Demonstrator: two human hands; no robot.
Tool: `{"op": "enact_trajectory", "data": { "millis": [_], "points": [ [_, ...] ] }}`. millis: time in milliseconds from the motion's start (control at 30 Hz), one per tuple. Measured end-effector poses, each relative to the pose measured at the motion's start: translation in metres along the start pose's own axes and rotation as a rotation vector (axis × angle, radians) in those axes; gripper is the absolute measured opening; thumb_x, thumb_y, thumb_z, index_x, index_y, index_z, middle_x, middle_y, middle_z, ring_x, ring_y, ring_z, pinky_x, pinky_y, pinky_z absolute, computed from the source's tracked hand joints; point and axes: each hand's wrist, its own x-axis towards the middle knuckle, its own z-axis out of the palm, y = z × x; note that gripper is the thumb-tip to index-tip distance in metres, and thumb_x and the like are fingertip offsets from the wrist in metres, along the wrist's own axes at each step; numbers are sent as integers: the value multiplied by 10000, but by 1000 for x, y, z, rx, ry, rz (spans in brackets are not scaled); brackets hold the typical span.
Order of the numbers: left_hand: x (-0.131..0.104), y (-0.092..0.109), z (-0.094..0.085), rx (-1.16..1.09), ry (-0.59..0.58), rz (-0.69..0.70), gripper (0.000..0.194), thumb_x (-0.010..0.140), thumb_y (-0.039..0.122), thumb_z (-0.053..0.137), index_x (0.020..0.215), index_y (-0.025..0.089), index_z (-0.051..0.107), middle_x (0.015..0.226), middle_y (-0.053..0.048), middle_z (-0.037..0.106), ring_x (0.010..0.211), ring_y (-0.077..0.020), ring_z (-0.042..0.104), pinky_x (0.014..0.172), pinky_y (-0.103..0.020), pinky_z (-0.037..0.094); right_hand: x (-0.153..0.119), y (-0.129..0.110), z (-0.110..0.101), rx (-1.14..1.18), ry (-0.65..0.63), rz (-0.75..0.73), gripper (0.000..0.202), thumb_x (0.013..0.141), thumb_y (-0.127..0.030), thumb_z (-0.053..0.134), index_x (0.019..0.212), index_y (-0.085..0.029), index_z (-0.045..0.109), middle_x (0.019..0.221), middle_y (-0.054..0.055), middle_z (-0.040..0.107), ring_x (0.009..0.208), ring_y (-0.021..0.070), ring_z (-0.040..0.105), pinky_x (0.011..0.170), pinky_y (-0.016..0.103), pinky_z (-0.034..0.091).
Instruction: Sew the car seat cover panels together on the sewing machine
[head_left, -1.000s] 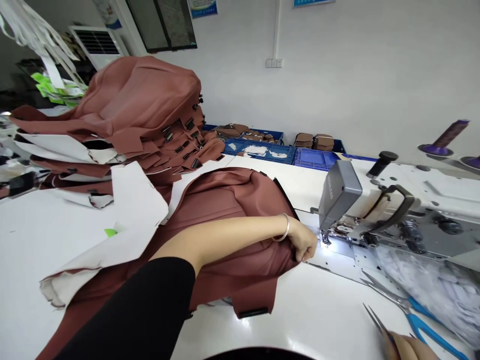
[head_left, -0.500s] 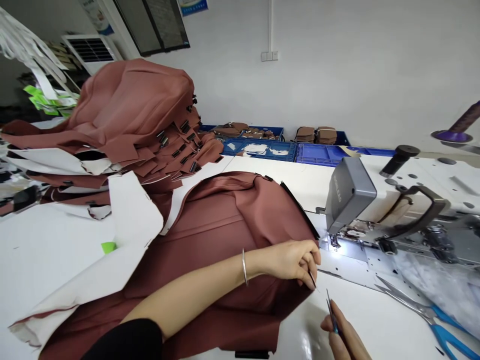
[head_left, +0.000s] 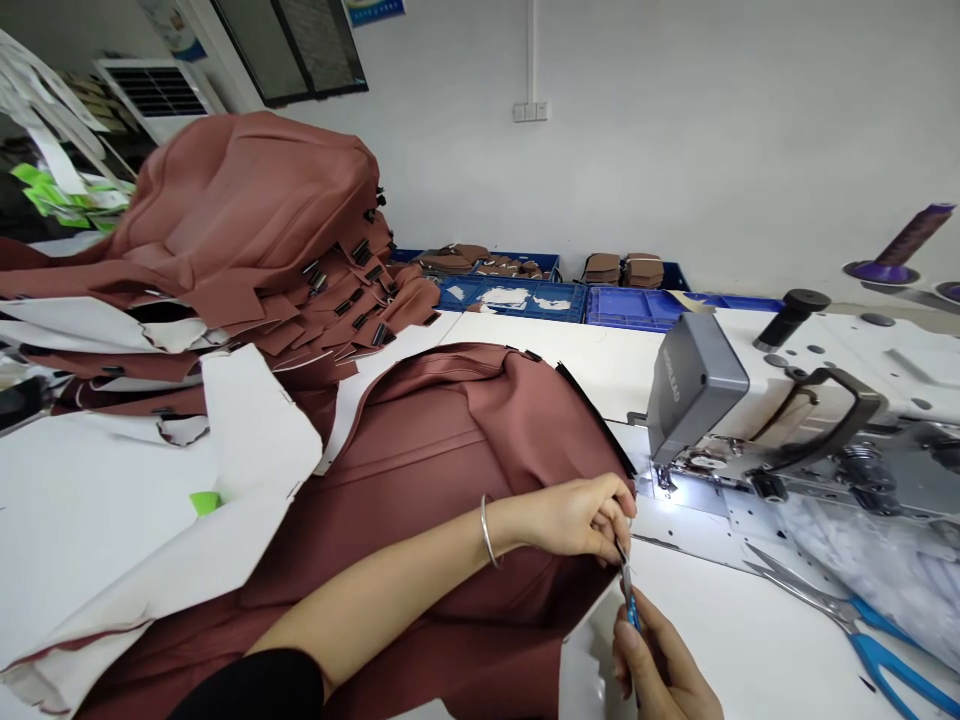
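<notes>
A reddish-brown leather cover [head_left: 420,470] lies spread over the white table, with a black strip [head_left: 596,418] along its right edge. My left hand [head_left: 581,515], a silver bangle at its wrist, pinches the cover's right edge beside the sewing machine. Small blue-handled snips [head_left: 630,600] are held in my right hand [head_left: 652,655], below and to the right of the left hand. Their tips meet the edge near my left fingertips, where a thin thread shows faintly.
The sewing machine [head_left: 697,385] stands at the right with its lamp lit. Large blue-handled scissors [head_left: 847,610] lie near clear plastic [head_left: 885,560]. A pile of leather covers [head_left: 247,200] rises at the left. Blue crates [head_left: 637,307] line the wall.
My right hand has moved up and left, bringing the snips to the edge by my left fingers. The left hand keeps its pinch. The view has shifted slightly.
</notes>
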Motion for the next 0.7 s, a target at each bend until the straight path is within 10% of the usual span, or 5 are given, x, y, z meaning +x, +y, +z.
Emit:
{"op": "enact_trajectory", "data": {
  "millis": [700],
  "points": [
    [1, -5, 1, -147, 34, -37, 465, 608, 188, 786, 866, 189, 399, 693, 43, 584, 611, -99, 560, 641, -288, 462, 5, 19, 2, 91, -17, 18, 616, 666, -543, 690, 1097, -111, 604, 475, -65, 424, 420, 86, 347, 402, 218, 250]
  ]
}}
